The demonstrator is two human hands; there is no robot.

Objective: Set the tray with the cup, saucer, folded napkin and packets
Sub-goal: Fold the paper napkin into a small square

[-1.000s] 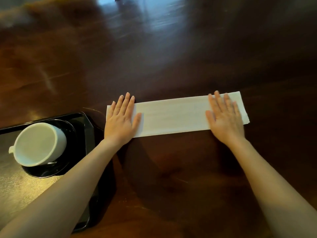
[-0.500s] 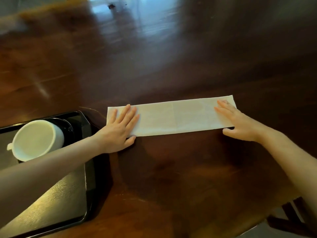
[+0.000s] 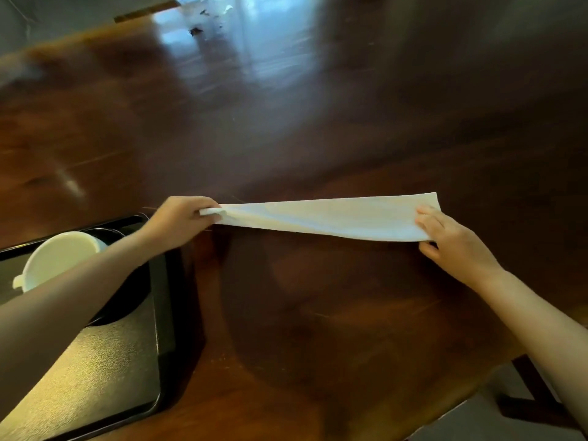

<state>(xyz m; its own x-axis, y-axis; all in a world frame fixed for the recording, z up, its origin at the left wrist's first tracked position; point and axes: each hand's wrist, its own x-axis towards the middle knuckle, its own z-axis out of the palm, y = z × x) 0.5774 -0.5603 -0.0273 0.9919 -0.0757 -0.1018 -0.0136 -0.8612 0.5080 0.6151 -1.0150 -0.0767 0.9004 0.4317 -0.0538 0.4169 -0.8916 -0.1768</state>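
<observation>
The left hand (image 3: 181, 218) is pinched shut on the left end of the long white folded paper napkin (image 3: 324, 218), bunching that end into a narrow twist between thumb and fingers. The right hand (image 3: 451, 243) is clamped on the right end, fingers on top and thumb beneath, where the strip keeps its full width. The napkin hangs between the two hands, apparently just clear of the dark polished wooden table (image 3: 318, 313), with a diagonal crease running along it; it is not on the tray. To the near left lies the black rectangular tray with a textured mat surface (image 3: 162, 313), carrying the white ceramic cup (image 3: 60, 256) on a black round saucer (image 3: 133, 297); the left forearm crosses above both. No packets are visible. Risks as judged: the uneven grips, one bunched and one flat, could skew the next fold and leave misaligned edges; tension between the hands could tear thin paper; the left forearm, close over the cup, could knock it if lowered carelessly. No brand, label or legible writing appears on any item.
</observation>
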